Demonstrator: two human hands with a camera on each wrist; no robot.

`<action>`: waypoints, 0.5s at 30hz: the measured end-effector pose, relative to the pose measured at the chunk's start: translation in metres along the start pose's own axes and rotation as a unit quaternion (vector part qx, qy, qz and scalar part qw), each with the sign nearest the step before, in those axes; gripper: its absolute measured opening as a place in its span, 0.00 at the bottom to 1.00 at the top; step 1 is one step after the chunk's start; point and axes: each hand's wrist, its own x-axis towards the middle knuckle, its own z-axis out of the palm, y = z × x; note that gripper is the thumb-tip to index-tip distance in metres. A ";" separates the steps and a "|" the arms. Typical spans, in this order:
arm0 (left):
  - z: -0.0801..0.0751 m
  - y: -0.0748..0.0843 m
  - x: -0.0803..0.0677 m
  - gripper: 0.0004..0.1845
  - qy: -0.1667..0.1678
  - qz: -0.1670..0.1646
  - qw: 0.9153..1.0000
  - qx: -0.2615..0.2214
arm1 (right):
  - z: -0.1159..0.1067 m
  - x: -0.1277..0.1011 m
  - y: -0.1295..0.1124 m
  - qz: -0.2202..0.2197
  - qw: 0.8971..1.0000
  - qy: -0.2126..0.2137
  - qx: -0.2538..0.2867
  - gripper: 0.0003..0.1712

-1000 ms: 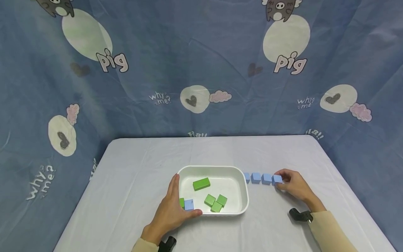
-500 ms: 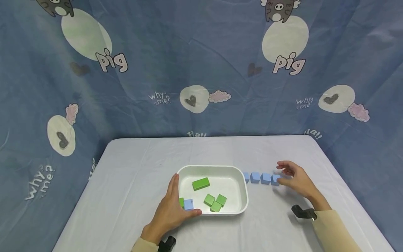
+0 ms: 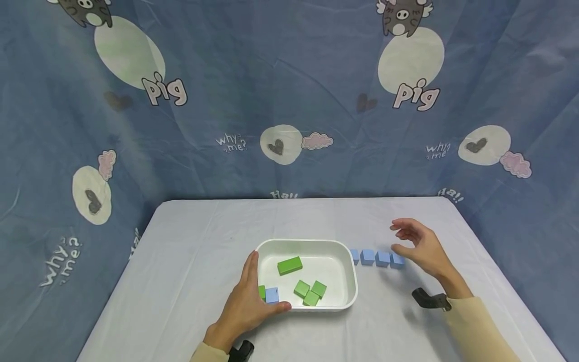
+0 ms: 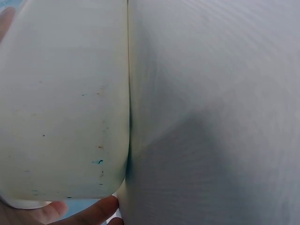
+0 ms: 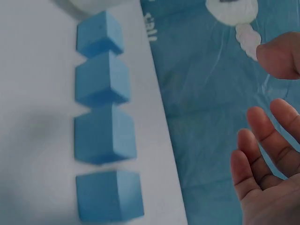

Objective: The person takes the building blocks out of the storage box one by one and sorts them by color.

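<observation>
On the tabletop [image 3: 181, 261], L hand [image 3: 246, 304] grips the white tray [image 3: 336, 281] at its L end, fingers spread, thumb on near rim. Green blocks [image 3: 289, 265] + 1 lone blue cube [image 3: 272, 295] sit inside. R hand [image 3: 422, 249] hangs just above R end of the blue row [image 3: 382, 259] (4 cubes, next to tray), fingers well apart, holding nothing.

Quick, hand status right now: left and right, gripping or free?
Left hand: closed on the white tray, at its left end.
Right hand: open, holding nothing, raised near the blue cubes.
</observation>
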 end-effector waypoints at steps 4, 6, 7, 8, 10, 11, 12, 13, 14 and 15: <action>0.000 -0.001 0.000 0.79 0.004 0.004 1.000 -0.002 | 0.007 0.006 -0.008 -0.002 1.000 0.002 0.023 0.31; 0.000 -0.002 0.000 0.79 0.006 0.005 1.000 -0.004 | 0.012 0.009 -0.010 -0.002 0.999 -0.002 0.035 0.30; 0.000 -0.002 0.000 0.79 0.007 0.005 1.000 -0.004 | 0.014 0.010 -0.011 -0.003 0.999 -0.005 0.042 0.30; 0.001 -0.002 -0.001 0.79 0.008 0.005 1.000 -0.005 | 0.016 0.012 -0.012 -0.003 0.999 -0.009 0.049 0.30; 0.001 -0.003 0.000 0.79 0.008 0.006 1.000 -0.006 | 0.022 0.016 -0.014 -0.008 0.998 -0.016 0.057 0.29; 0.001 -0.003 0.000 0.79 0.009 0.006 1.000 -0.006 | 0.025 0.018 -0.015 -0.010 0.998 -0.018 0.063 0.29; 0.001 -0.003 0.000 0.79 0.009 0.006 1.000 -0.006 | 0.028 0.020 -0.016 -0.013 0.997 -0.022 0.068 0.28; 0.001 -0.003 0.000 0.79 0.009 0.006 1.000 -0.006 | 0.031 0.022 -0.017 -0.017 0.997 -0.024 0.072 0.28; 0.001 -0.003 0.000 0.79 0.009 0.007 1.000 -0.005 | 0.034 0.024 -0.018 -0.020 0.997 -0.027 0.076 0.28; 0.001 -0.003 0.000 0.79 0.009 0.007 1.000 -0.005 | 0.038 0.027 -0.020 -0.023 0.996 -0.030 0.081 0.27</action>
